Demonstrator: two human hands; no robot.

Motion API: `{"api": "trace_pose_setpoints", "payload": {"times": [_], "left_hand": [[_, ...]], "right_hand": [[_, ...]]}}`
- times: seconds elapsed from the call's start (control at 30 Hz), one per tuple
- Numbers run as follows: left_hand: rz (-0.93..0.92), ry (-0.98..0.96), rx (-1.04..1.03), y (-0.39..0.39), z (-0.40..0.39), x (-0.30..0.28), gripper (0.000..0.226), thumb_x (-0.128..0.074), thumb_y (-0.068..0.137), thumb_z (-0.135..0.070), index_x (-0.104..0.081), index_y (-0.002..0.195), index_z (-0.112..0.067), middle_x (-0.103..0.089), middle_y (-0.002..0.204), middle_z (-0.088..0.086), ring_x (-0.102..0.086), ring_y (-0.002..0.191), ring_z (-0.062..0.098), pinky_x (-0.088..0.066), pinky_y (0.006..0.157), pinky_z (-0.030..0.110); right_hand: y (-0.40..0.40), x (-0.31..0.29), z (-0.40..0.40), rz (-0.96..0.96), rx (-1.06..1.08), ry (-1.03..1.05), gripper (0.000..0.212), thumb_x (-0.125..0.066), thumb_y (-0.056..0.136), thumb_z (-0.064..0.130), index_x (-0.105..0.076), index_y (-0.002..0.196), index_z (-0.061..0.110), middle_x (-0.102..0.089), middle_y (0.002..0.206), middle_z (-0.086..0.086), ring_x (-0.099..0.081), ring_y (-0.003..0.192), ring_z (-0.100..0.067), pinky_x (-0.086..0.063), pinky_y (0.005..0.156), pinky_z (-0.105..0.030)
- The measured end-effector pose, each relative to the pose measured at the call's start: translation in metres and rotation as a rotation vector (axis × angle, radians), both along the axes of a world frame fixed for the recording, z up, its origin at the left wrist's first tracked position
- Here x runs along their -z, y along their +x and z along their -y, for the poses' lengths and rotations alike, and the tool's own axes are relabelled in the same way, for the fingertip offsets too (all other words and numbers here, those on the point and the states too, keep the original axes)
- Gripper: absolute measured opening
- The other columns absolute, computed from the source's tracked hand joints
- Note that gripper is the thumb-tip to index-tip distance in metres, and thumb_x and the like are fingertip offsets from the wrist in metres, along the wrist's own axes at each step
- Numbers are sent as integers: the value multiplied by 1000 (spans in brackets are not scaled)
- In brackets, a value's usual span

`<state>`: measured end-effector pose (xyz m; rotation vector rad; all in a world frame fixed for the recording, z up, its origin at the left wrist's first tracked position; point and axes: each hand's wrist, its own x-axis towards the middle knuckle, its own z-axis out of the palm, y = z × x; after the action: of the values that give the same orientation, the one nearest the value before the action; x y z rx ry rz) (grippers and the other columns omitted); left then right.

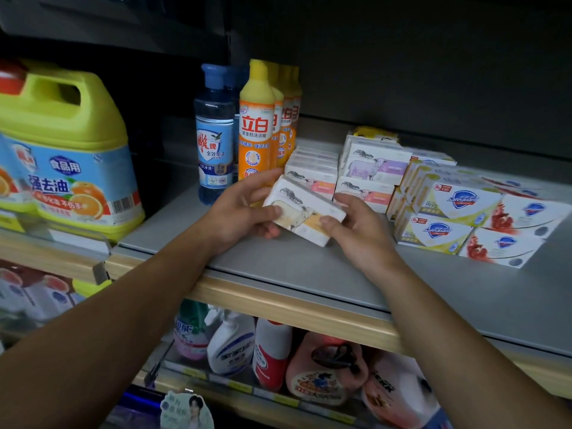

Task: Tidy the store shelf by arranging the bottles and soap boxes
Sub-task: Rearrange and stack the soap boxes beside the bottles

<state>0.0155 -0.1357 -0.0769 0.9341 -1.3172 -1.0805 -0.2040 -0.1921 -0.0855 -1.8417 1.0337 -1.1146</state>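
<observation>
A white soap box [305, 209] with a goat picture and a yellow patch is tilted just above the grey shelf [309, 267]. My left hand [241, 212] grips its left end and my right hand [359, 230] grips its right end. Behind it lie rows of similar goat soap boxes [312, 174], some stacked [376, 164]. To the right sit stacked Safeguard soap boxes [455, 212]. A blue bottle [215, 134] and a row of orange bottles with yellow caps [257, 125] stand upright at the back left.
A large yellow jug [71, 156] stands on the neighbouring shelf at the left. The lower shelf holds spray bottles [230, 342] and pink refill pouches [325, 370]. A wooden edge strip [278, 305] fronts the grey shelf. A dark back panel rises behind the goods.
</observation>
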Motion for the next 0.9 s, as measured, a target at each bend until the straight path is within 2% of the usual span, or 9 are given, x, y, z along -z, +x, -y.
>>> {"api": "trace_pose_setpoints", "payload": {"times": [0.07, 0.13, 0.3, 0.4, 0.47, 0.6, 0.7, 0.8, 0.9], "left_hand": [[19, -26, 13, 1, 1, 1, 57, -68, 84, -5, -52, 137, -21, -65, 126, 9, -64, 82, 38, -57, 66, 34], [-2, -51, 8, 0, 1, 3, 51, -72, 82, -19, -58, 130, -22, -64, 127, 8, -68, 93, 39, -58, 76, 39], [-42, -77, -61, -1, 2, 5, 27, -72, 79, -15, -69, 106, -17, -66, 121, 9, -65, 111, 31, -58, 85, 44], [-46, -77, -92, -1, 2, 4, 30, -71, 79, -12, -64, 108, -8, -65, 122, 10, -65, 112, 29, -58, 83, 44], [-29, -62, -93, -3, -2, 3, 38, -71, 79, -15, -62, 115, -6, -66, 121, 11, -68, 104, 31, -59, 80, 43], [303, -97, -284, -10, -4, -1, 40, -72, 82, -27, -62, 121, -23, -66, 118, -4, -71, 85, 18, -61, 68, 31], [546, -130, -490, -12, 0, 1, 42, -72, 83, -35, -59, 123, -30, -62, 109, -18, -63, 91, 1, -54, 70, 18], [766, -269, -609, -16, 0, 1, 43, -74, 81, -37, -63, 121, -25, -61, 107, -16, -58, 87, -1, -44, 69, 5], [982, -437, -606, -24, 1, -4, 47, -77, 79, -34, -65, 121, -17, -65, 119, -1, -56, 108, 18, -44, 91, 25]], "right_hand": [[-1, -2, -2, -68, 52, -151, 36, -75, 84, 18, -62, 117, 27, -68, 103, 12, -63, 87, -1, -47, 76, -13], [-3, -6, -4, -111, 113, -308, 41, -78, 78, 13, -63, 113, 28, -65, 99, 13, -57, 80, 3, -39, 68, -5], [-1, -9, -9, -255, 155, -625, 46, -78, 72, 6, -63, 113, 23, -57, 103, 16, -43, 94, -7, -31, 80, -15], [-1, -10, -10, -274, 148, -720, 45, -76, 71, 9, -64, 113, 20, -62, 108, 9, -42, 101, -9, -28, 85, -10], [-1, -10, -11, -192, 98, -639, 45, -75, 72, 10, -63, 114, 20, -63, 108, 7, -50, 102, -10, -34, 87, -10], [-2, -9, -10, -104, 86, -288, 44, -77, 79, 13, -62, 116, 30, -66, 103, 13, -63, 92, -8, -51, 80, -17], [-4, -5, -7, -210, 71, -187, 40, -73, 86, 21, -60, 122, 28, -65, 99, 11, -64, 89, -6, -53, 85, -23], [-4, -8, -9, -230, 58, -136, 40, -70, 88, 28, -58, 126, 29, -64, 107, 10, -62, 95, -8, -52, 91, -31], [-12, -22, -7, -325, 141, -287, 45, -66, 89, 38, -57, 131, 25, -60, 127, 5, -55, 114, -12, -41, 95, -27]]}}
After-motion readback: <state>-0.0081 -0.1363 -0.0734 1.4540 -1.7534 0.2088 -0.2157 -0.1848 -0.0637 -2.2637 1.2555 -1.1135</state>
